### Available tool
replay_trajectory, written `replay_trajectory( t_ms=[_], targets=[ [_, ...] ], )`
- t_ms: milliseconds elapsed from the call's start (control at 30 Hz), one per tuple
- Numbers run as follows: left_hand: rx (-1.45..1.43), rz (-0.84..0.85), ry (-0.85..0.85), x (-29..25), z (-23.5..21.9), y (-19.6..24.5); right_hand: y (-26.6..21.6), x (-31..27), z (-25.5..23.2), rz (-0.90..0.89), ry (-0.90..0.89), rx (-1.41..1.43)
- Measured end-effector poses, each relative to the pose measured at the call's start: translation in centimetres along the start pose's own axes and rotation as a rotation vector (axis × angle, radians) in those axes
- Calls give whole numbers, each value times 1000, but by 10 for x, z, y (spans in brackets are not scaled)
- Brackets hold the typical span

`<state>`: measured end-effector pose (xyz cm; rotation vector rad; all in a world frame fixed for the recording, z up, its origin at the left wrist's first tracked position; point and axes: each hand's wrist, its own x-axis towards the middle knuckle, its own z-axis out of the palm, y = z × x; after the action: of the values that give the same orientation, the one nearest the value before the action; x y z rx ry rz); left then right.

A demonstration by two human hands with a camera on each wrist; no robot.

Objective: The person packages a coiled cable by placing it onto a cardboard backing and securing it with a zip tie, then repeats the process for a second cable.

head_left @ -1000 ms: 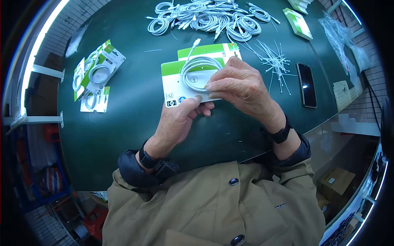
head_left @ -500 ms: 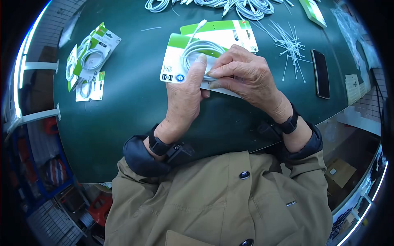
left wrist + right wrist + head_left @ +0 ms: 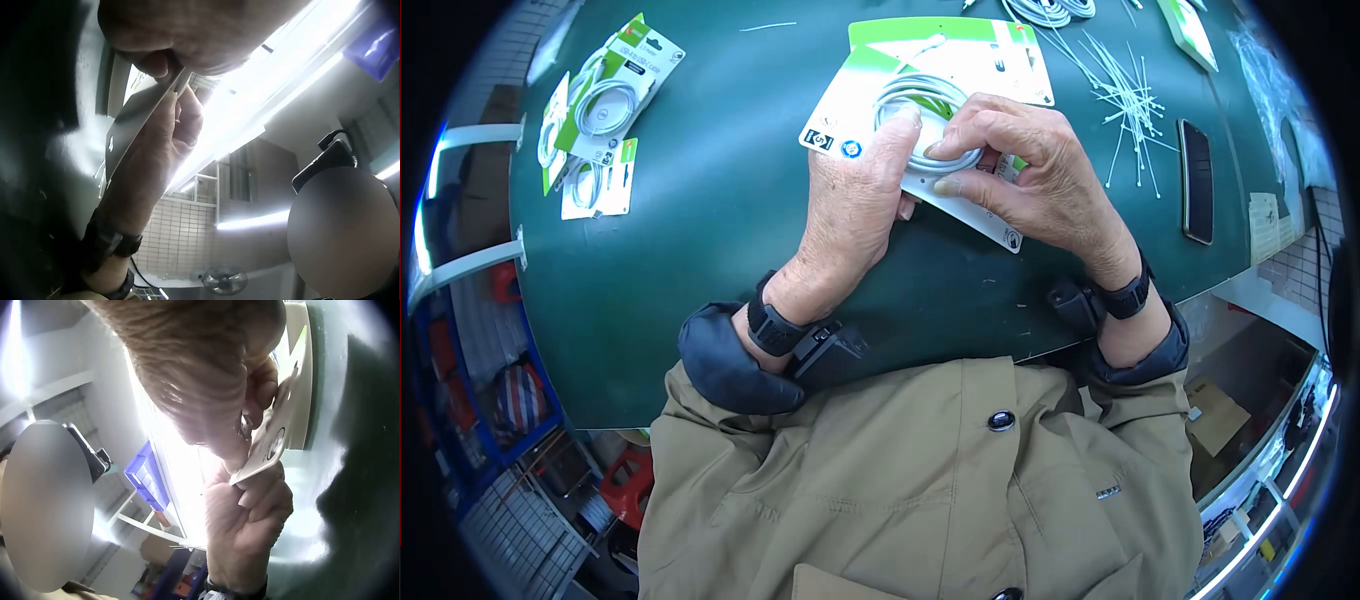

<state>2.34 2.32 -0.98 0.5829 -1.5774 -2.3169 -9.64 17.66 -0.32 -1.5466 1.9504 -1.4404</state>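
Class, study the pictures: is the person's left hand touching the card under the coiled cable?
Touching. The head view shows the left hand gripping the card, thumb in front, other fingers behind.

A smooth, glossy green surface is shown by the bench; glossy printed card is seen in the backing card, matt cloth in the coat.

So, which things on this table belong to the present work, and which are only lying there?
Seem to belong:
- held card
- cable coil on it
- card behind
- loose coils
- thin white ties
- carded cables

Probably just lying about:
- phone
- clear plastic
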Motion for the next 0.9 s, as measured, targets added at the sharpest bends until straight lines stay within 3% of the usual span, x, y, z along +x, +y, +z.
replay_trajectory(
  t_ms=[433, 633, 767, 900],
  targets=[
    [76, 31, -17, -2, 1, 5, -5, -2, -1, -70, 33, -43],
    [129, 65, -36, -4, -1, 9, -12, -3, -3, -15, 9, -14],
    [263, 186, -26, -4, -5, 8, -9, -1, 0, -165, 53, -116],
    [129, 148, 58, -9, 1, 13, -12, 1, 3, -281, 109, -223]
  ],
)
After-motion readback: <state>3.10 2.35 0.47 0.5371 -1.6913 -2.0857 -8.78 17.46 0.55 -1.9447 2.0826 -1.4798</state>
